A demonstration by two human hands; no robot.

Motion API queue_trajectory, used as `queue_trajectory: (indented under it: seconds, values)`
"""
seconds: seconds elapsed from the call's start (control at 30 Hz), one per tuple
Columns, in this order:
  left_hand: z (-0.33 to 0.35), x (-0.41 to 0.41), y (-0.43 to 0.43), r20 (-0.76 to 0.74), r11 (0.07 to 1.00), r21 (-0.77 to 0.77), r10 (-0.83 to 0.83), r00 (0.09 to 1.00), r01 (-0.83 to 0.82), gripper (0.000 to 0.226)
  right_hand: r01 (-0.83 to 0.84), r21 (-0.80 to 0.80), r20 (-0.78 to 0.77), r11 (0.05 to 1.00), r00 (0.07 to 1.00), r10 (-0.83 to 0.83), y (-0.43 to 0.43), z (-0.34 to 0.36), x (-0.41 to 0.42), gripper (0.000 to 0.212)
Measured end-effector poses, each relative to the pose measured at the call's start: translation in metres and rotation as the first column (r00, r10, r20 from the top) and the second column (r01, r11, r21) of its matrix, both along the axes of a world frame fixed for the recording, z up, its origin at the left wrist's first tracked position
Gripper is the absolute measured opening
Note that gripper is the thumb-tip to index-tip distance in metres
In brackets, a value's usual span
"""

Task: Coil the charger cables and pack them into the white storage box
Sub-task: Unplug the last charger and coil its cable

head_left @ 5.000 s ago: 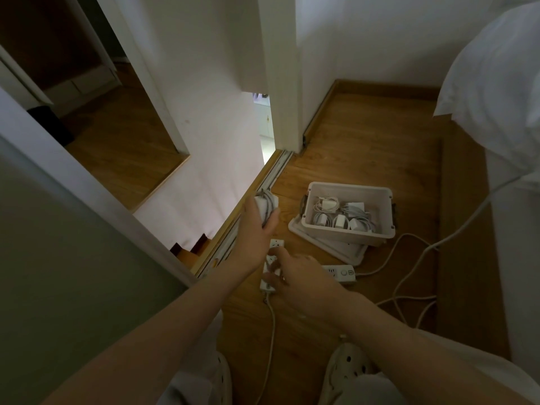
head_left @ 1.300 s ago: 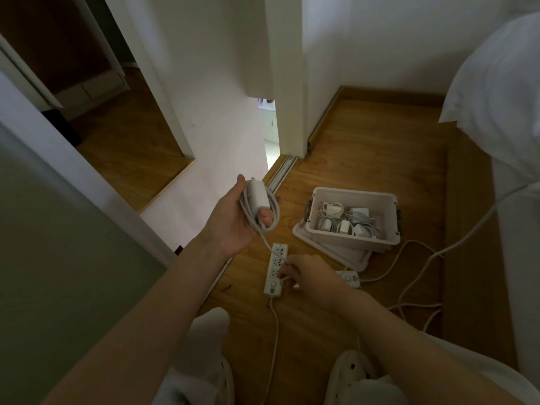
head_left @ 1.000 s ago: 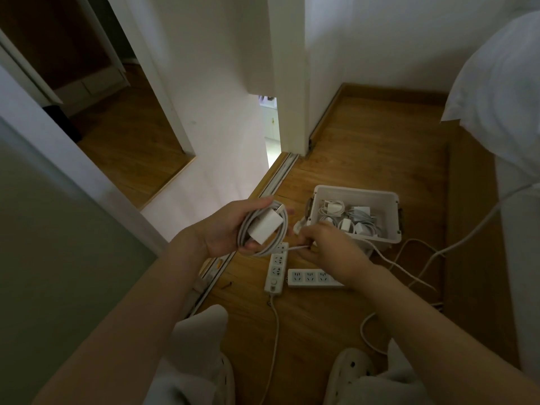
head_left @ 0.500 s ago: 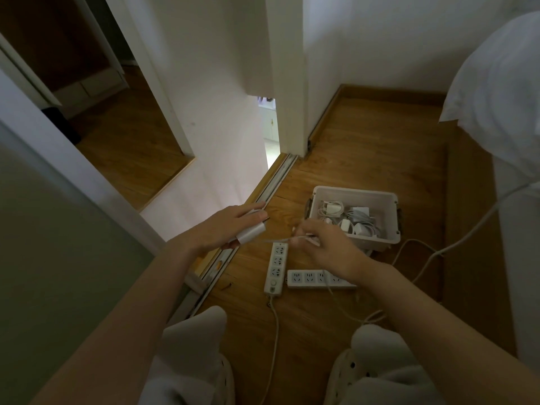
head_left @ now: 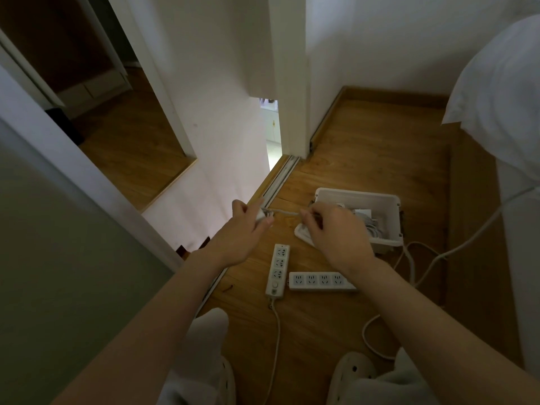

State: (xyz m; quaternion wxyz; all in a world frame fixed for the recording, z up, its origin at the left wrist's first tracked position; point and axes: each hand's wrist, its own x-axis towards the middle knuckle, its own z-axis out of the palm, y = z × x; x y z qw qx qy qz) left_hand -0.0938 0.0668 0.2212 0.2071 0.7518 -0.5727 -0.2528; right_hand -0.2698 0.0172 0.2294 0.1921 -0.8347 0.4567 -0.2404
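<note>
Observed: the left hand [head_left: 244, 229] has turned palm-down since 1 s ago, gripping the charger [head_left: 260, 217]; its coil is now hidden. The right hand [head_left: 336, 232] pinches the cable [head_left: 285, 212], taut between both hands. The white storage box [head_left: 392, 211] lies just beyond the right hand. Judgement: final wrap under way, packing pending.

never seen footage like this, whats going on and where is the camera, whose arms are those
There is no machine here. It is one picture, taken by a camera worn on a person's head and looking down at their own arms. The left hand holds a white charger. The right hand pinches its cable, stretched between the two hands. On the wooden floor sit a white storage box holding packed chargers, a switched power strip and a second power strip.
</note>
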Motion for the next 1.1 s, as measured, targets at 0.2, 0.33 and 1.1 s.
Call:
queue_trajectory:
  seconds: [0.2, 0.33, 1.1]
  values:
    - [-0.009, -0.005, -0.009, -0.188, 0.979, -0.047, 0.186, 0.965, -0.198, 0.045, -0.133, 0.183, 0.115, 0.974, 0.987, 0.113, 0.040, -0.006, 0.022, 0.031]
    - [-0.005, -0.014, -0.018, -0.348, 0.906, 0.070, 0.414, 0.841, -0.418, 0.049, -0.211, 0.152, 0.046, 0.966, 0.977, 0.206, 0.051, -0.008, 0.027, 0.026]
    - [0.020, 0.010, -0.007, -0.864, 0.996, 0.041, -0.004, 0.503, 0.078, 0.051, -0.262, 0.220, -0.168, 0.940, 0.939, 0.301, 0.015, -0.024, -0.003, 0.033]
